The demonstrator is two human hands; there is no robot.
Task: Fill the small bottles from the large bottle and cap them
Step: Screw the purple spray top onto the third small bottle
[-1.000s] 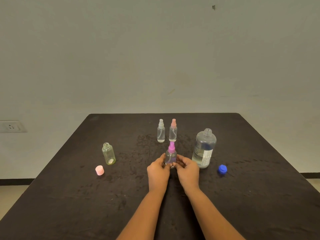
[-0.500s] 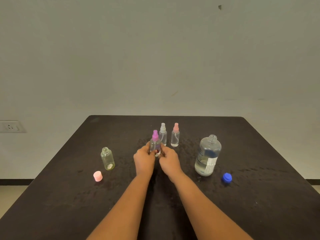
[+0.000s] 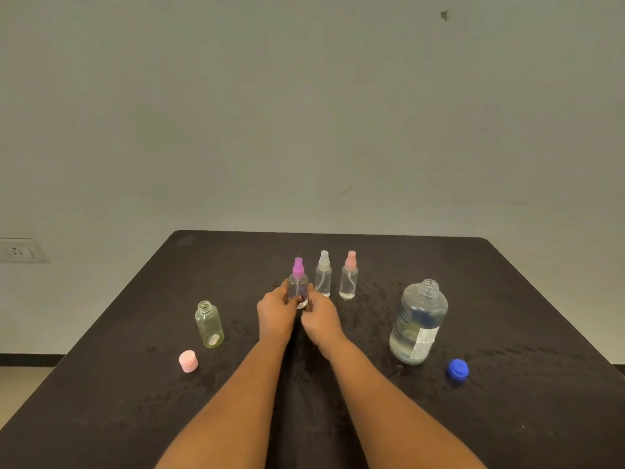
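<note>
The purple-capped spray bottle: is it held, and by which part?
Left hand and right hand both hold the purple-capped spray bottle by its lower body, not its top.

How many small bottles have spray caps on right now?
3: the purple-capped bottle, held by the left hand and right hand; the white-capped bottle just right of it; the pink-capped bottle right of that. The yellowish bottle at left stands open.

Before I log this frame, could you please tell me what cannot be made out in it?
All in the head view:
Base of the purple-capped spray bottle: hidden by the left hand and right hand holding it; contact with the table unclear.
Its fill level: covered by the hands.
Print on the large bottle label: too small.
Elbows: cut off by the bottom edge.
</note>
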